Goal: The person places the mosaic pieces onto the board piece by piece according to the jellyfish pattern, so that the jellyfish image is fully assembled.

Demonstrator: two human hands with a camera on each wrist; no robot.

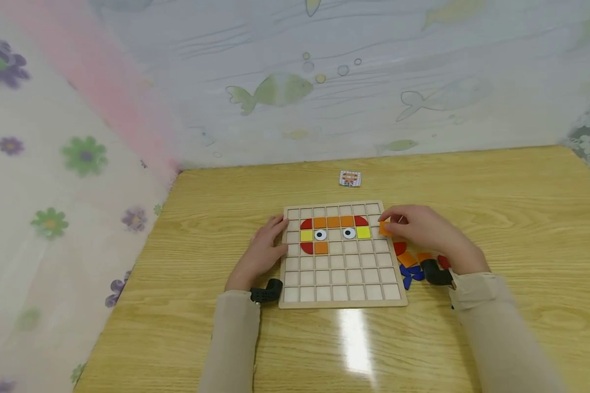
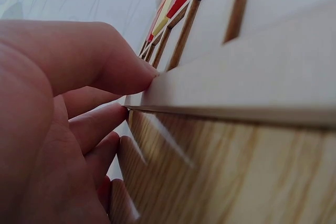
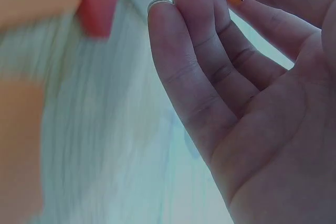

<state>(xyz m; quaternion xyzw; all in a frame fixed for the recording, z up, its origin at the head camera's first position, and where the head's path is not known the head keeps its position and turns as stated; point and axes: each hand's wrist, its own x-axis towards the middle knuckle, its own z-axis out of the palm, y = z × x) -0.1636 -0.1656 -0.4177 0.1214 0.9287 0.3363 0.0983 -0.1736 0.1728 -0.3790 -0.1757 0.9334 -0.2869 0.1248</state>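
Note:
A wooden grid board (image 1: 344,304) lies on the table, bearing orange squares (image 1: 333,222), red rounded pieces (image 1: 307,224), yellow squares (image 1: 363,232) and two eye discs (image 1: 320,234). At its left edge rests my left hand (image 1: 263,251), thumb and fingertips touching the side. Close up in the left wrist view, the thumb (image 2: 113,61) presses against the board's pale edge (image 2: 236,93). My right hand (image 1: 423,229) pinches an orange square tile (image 1: 384,228) over the board's right rim. That tile shows edge-on between thumb and fingers in the right wrist view.
Right of the board, partly under my right forearm, lie loose pieces: a red piece (image 1: 399,248), an orange square (image 1: 407,259) and several blue pieces (image 1: 413,271). A small picture card (image 1: 350,178) lies behind the board. The wall (image 1: 295,125) rises at the table's far edge.

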